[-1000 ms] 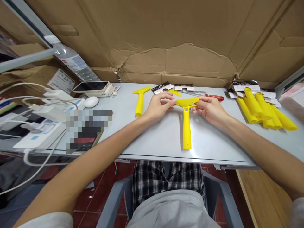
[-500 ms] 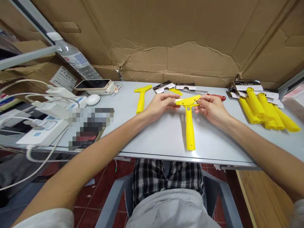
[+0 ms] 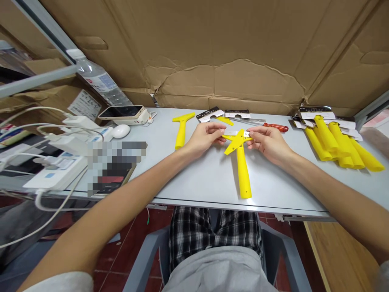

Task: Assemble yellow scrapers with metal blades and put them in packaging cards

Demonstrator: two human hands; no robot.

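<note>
A yellow scraper (image 3: 244, 174) points its handle at the table's front edge. Its loose yellow cover plate (image 3: 234, 142) sits askew across the head. Behind that plate, a thin pale blade (image 3: 232, 133) shows along the head. My left hand (image 3: 206, 137) is closed, its thumb and fingers pinching the head's left end beside the blade. At the opposite end, my right hand (image 3: 265, 140) pinches the head and blade end. Fingertips hide both ends. A second yellow scraper (image 3: 181, 132) lies left of my left hand. Just beyond the hands is a loose yellow plate (image 3: 225, 120).
Farther back lie a red-handled screwdriver (image 3: 276, 127) and black-and-white cards (image 3: 237, 114). Several yellow scraper handles (image 3: 338, 142) are piled at right. On the left are a phone (image 3: 121, 112), a white mouse (image 3: 120, 131), a power strip (image 3: 57, 172) with cables and a plastic bottle (image 3: 101, 79).
The cover plate has swung from lying along the scraper head to a slant across it, baring the blade. Both hands keep their grip at the head's ends. The view has shifted slightly.
</note>
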